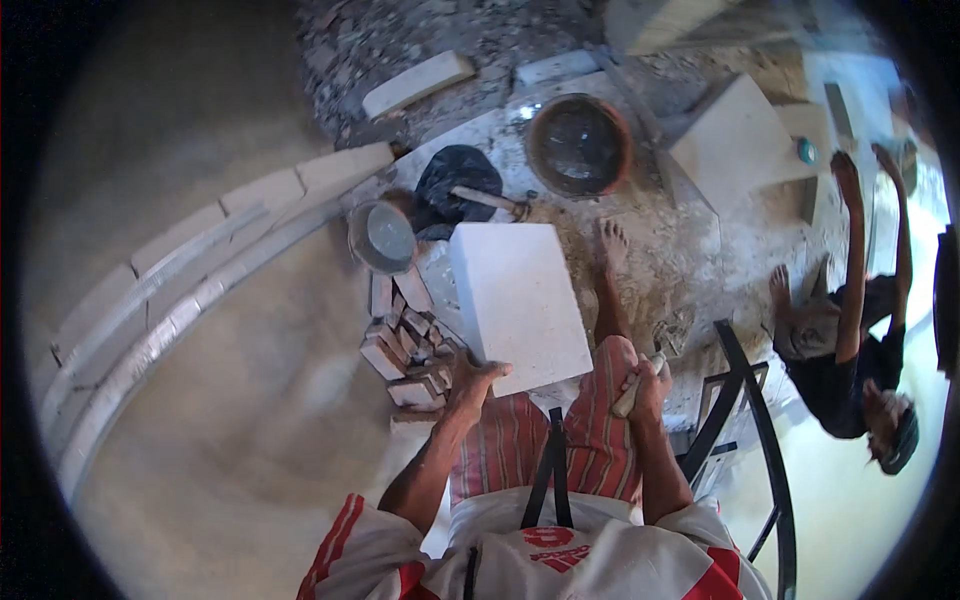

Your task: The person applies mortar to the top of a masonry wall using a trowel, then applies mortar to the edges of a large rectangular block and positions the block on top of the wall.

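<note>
A large white building block point(525, 300) stands in front of my knees, its pale top facing up. My left hand point(470, 385) grips its near left corner, with the thumb on top and the fingers down the side. Over my right thigh, my right hand point(650, 388) is closed around a tool with a pale wooden handle point(625, 403); the rest of the tool is too hidden to name. Broken red bricks point(408, 345) are piled left of the block. Beyond it lie a black plastic bag point(455, 180) and a wooden-handled tool point(485, 198).
A grey bucket point(388, 238) stands beside the bricks, and a round basin point(578, 145) farther off. A low block wall point(270, 190) curves along the left. At right are a large pale block point(735, 145), a black metal frame point(750, 410) and another person point(850, 370) with arms stretched out.
</note>
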Demonstrator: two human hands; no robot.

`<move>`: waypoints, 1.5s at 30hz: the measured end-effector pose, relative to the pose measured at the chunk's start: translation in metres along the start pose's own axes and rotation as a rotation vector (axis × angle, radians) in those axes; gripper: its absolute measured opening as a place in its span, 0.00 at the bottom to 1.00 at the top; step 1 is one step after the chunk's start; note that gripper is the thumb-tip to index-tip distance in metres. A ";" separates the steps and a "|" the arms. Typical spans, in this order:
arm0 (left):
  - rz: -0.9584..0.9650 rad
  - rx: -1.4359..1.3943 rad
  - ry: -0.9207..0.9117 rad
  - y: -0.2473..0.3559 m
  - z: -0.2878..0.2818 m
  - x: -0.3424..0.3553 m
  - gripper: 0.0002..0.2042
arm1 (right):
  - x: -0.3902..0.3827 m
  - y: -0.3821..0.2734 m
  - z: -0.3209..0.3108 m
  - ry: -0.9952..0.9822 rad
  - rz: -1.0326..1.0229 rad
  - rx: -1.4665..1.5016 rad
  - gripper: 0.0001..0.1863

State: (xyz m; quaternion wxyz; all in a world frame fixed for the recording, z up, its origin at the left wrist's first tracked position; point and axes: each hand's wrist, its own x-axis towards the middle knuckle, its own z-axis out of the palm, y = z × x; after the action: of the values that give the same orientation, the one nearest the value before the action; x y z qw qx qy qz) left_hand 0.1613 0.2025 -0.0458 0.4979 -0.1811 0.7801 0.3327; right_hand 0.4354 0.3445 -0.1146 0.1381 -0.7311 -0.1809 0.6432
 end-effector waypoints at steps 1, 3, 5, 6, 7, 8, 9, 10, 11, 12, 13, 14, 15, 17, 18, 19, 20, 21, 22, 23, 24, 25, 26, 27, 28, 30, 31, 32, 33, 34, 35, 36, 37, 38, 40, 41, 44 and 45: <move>-0.011 -0.034 0.016 -0.024 -0.012 0.004 0.28 | 0.001 0.004 -0.001 -0.033 -0.043 -0.048 0.08; -0.164 -0.202 0.105 -0.059 -0.031 0.007 0.22 | -0.003 -0.001 0.010 -0.030 -0.063 -0.147 0.09; -0.172 -0.347 0.210 -0.077 -0.034 0.013 0.18 | -0.018 -0.017 0.027 -0.004 0.024 -0.205 0.10; -0.228 -0.447 0.269 -0.092 -0.038 0.023 0.17 | -0.018 -0.015 0.029 -0.037 -0.042 -0.225 0.10; -0.283 -0.545 0.322 -0.105 -0.040 0.032 0.17 | -0.020 -0.015 0.030 -0.044 -0.053 -0.256 0.10; -0.406 -0.508 0.342 -0.111 -0.044 0.047 0.16 | -0.017 -0.015 0.034 -0.020 -0.085 -0.305 0.10; -0.434 -0.513 0.346 -0.123 -0.047 0.059 0.17 | -0.013 -0.015 0.035 0.007 -0.118 -0.352 0.10; -0.431 -0.535 0.337 -0.138 -0.049 0.074 0.18 | 0.002 -0.006 0.023 -0.006 -0.272 -0.466 0.10; -0.297 -0.570 0.307 -0.159 -0.051 0.092 0.19 | 0.000 -0.008 0.031 -0.010 -0.286 -0.492 0.10; -0.131 -0.593 0.264 -0.179 -0.050 0.112 0.21 | -0.005 -0.012 0.044 -0.001 -0.246 -0.494 0.09; -0.016 -0.632 0.234 -0.198 -0.048 0.130 0.22 | -0.012 -0.014 0.057 0.012 -0.199 -0.498 0.08; -0.284 -0.752 0.245 -0.191 -0.045 0.147 0.24 | -0.018 -0.018 0.065 0.018 -0.206 -0.522 0.08; -0.426 -0.816 0.239 -0.190 -0.041 0.159 0.25 | -0.024 -0.022 0.072 0.025 -0.218 -0.520 0.08; -0.299 -0.496 0.264 -0.200 -0.033 0.187 0.26 | -0.014 -0.023 0.076 0.015 -0.236 -0.538 0.07; -0.162 -0.311 0.257 -0.206 -0.026 0.198 0.26 | -0.006 -0.024 0.065 0.024 -0.247 -0.564 0.07; -0.028 -0.125 0.256 -0.207 -0.013 0.211 0.26 | 0.005 -0.024 0.055 0.051 -0.273 -0.581 0.07; -0.003 -0.428 0.386 -0.190 0.002 0.215 0.28 | 0.000 -0.027 0.065 0.046 -0.336 -0.595 0.07; 0.018 -0.731 0.513 -0.171 0.018 0.221 0.31 | 0.005 -0.029 0.060 0.049 -0.308 -0.594 0.06; 0.012 -0.740 0.500 -0.179 0.034 0.226 0.31 | 0.005 -0.032 0.056 0.049 -0.287 -0.595 0.05; -0.197 -0.592 0.559 -0.204 0.046 0.229 0.33 | -0.011 -0.036 0.082 0.084 -0.245 -0.608 0.05; -0.303 -0.516 0.586 -0.210 0.059 0.230 0.35 | -0.013 -0.038 0.092 0.081 -0.246 -0.617 0.05; -0.405 -0.441 0.594 -0.214 0.074 0.231 0.36 | -0.017 -0.040 0.095 0.059 -0.241 -0.609 0.05; -0.357 -0.422 0.603 -0.205 0.093 0.231 0.40 | -0.018 -0.042 0.097 0.045 -0.245 -0.594 0.05; -0.314 -0.469 0.619 -0.197 0.110 0.232 0.42 | -0.018 -0.043 0.097 0.061 -0.258 -0.594 0.05; -0.272 -0.519 0.645 -0.195 0.127 0.235 0.44 | -0.017 -0.043 0.097 0.072 -0.273 -0.606 0.05; -0.297 -0.449 0.719 -0.217 0.159 0.252 0.47 | -0.013 -0.044 0.103 0.083 -0.258 -0.639 0.05; -0.354 -0.391 0.756 -0.229 0.170 0.257 0.47 | 0.005 -0.041 0.080 0.017 -0.309 -0.700 0.06; -0.407 -0.332 0.804 -0.245 0.177 0.263 0.48 | 0.010 -0.039 0.085 -0.007 -0.283 -0.698 0.06; -0.377 -0.331 0.850 -0.241 0.187 0.265 0.49 | 0.004 -0.044 0.092 0.013 -0.272 -0.688 0.06; -0.346 -0.325 0.898 -0.236 0.193 0.265 0.50 | 0.001 -0.050 0.097 0.023 -0.256 -0.702 0.06; -0.364 -0.309 0.895 -0.234 0.198 0.263 0.50 | -0.002 -0.054 0.101 0.039 -0.295 -0.718 0.06; -0.269 -0.425 0.850 -0.231 0.201 0.261 0.53 | -0.003 -0.055 0.101 0.050 -0.333 -0.736 0.06; -0.164 -0.546 0.803 -0.225 0.197 0.262 0.56 | 0.004 -0.055 0.085 0.052 -0.321 -0.743 0.06; -0.203 -0.522 0.873 -0.201 0.183 0.257 0.54 | 0.012 -0.057 0.075 0.066 -0.346 -0.721 0.05; -0.137 -0.380 0.930 -0.209 0.144 0.275 0.56 | 0.013 -0.059 0.072 -0.015 -0.338 -0.695 0.06; -0.083 -0.381 0.955 -0.210 0.122 0.285 0.58 | 0.010 -0.058 0.076 -0.020 -0.342 -0.708 0.06; 0.029 -0.515 0.924 -0.213 0.056 0.326 0.60 | 0.012 -0.058 0.083 -0.009 -0.338 -0.666 0.07; 0.044 -0.503 0.839 -0.224 0.040 0.339 0.59 | 0.011 -0.061 0.081 -0.002 -0.327 -0.705 0.07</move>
State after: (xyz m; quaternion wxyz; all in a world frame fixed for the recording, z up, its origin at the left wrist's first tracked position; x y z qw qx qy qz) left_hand 0.1761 0.0874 -0.4365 0.0746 -0.3977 0.8125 0.4195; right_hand 0.3507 0.4012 -0.1091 -0.0213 -0.6946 -0.5051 0.5119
